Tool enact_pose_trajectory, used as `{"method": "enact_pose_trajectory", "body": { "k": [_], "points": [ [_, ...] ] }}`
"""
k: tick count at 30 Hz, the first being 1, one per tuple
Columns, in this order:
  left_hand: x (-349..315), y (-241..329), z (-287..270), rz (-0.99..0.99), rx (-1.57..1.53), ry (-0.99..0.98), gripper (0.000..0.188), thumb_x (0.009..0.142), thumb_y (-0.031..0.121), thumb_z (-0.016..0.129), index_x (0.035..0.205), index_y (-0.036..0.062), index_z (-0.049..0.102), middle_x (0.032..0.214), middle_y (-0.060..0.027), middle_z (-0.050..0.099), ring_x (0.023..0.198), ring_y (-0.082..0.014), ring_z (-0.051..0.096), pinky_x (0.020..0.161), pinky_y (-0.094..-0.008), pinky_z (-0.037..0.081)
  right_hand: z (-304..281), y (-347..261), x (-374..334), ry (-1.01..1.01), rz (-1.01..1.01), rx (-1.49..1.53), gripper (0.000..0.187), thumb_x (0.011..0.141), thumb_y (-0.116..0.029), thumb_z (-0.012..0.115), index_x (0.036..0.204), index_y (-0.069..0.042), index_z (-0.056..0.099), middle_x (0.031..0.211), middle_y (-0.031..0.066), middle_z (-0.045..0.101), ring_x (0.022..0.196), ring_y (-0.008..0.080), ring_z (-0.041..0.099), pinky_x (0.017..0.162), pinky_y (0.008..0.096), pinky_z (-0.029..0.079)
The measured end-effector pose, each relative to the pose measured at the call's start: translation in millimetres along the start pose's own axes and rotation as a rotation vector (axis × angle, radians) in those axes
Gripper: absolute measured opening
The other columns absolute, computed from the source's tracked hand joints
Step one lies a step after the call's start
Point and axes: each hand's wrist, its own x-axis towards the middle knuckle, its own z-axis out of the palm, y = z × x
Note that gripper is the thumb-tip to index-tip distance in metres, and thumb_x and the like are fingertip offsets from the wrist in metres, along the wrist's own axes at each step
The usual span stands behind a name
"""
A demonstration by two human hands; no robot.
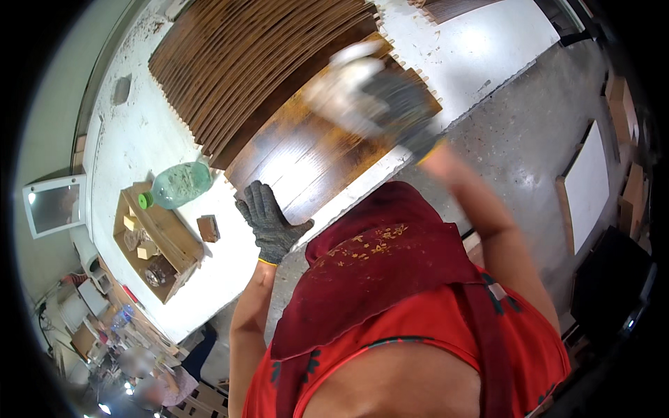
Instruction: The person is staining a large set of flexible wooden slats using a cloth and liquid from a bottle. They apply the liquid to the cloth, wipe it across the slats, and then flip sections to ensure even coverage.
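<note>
A glossy brown wooden panel with toothed ends lies along the near edge of a white table. My left hand, in a dark grey knit glove, rests at the panel's left near corner, fingers stretched out and holding nothing. Over the panel's right part, my right hand, gloved the same way, grips a whitish cloth. Both are smeared by motion, and the cloth hides part of the panel. Beyond the panel, several similar brown panels overlap in a fanned row.
Left of my left hand lie a small brown block, a green-tinted plastic bottle and an open cardboard box with small blocks inside. More brown panels sit at the far right. A white board stands on the floor to the right.
</note>
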Motion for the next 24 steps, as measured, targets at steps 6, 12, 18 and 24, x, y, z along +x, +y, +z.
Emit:
{"method": "enact_pose_trajectory", "body": {
  "k": [6,12,18,24],
  "points": [
    [1.2,-2.9,2.1,-0.109,-0.050,-0.204,0.125,0.054,0.062,0.080,0.149,0.0062,0.021,0.152,-0.0195,0.023,0.141,-0.0385,0.020,0.115,-0.0589,0.004,104.2,-169.6,52.7,-0.272,-0.266,-0.046,0.036,0.084,-0.032,0.055,0.114,-0.014,0.061,0.128,0.0093,0.054,0.125,0.0290,0.046,0.109,0.0481,0.030],
    [-6.4,-1.8,7.3,-0.010,-0.014,0.022,0.130,0.051,0.061,0.081,0.148,-0.0016,0.020,0.153,-0.0264,0.020,0.142,-0.0441,0.015,0.114,-0.0603,0.004,-6.1,-28.1,104.2,-0.202,0.257,-0.643,0.026,0.085,-0.032,0.056,0.105,-0.017,0.064,0.099,0.0052,0.065,0.096,0.0220,0.061,0.084,0.0384,0.050],
    [-0.6,1.2,1.9,-0.004,-0.045,0.046,0.131,0.049,0.059,0.083,0.147,-0.0022,0.022,0.151,-0.0276,0.022,0.142,-0.0438,0.017,0.114,-0.0604,0.003,-123.5,126.9,31.3,0.084,0.433,-0.958,0.025,0.089,-0.031,0.051,0.098,-0.016,0.068,0.091,0.0118,0.066,0.083,0.0338,0.061,0.077,0.0467,0.049],
    [1.7,-3.3,-10.7,-0.046,-0.066,-0.063,0.129,0.048,0.067,0.080,0.144,-0.0035,0.029,0.148,-0.0296,0.028,0.140,-0.0473,0.019,0.111,-0.0639,0.007,-190.5,142.8,-23.4,0.002,0.503,-0.901,0.047,0.084,-0.026,0.064,0.127,-0.011,0.059,0.129,0.0219,0.056,0.120,0.0389,0.050,0.102,0.0455,0.039]
  ]
}}
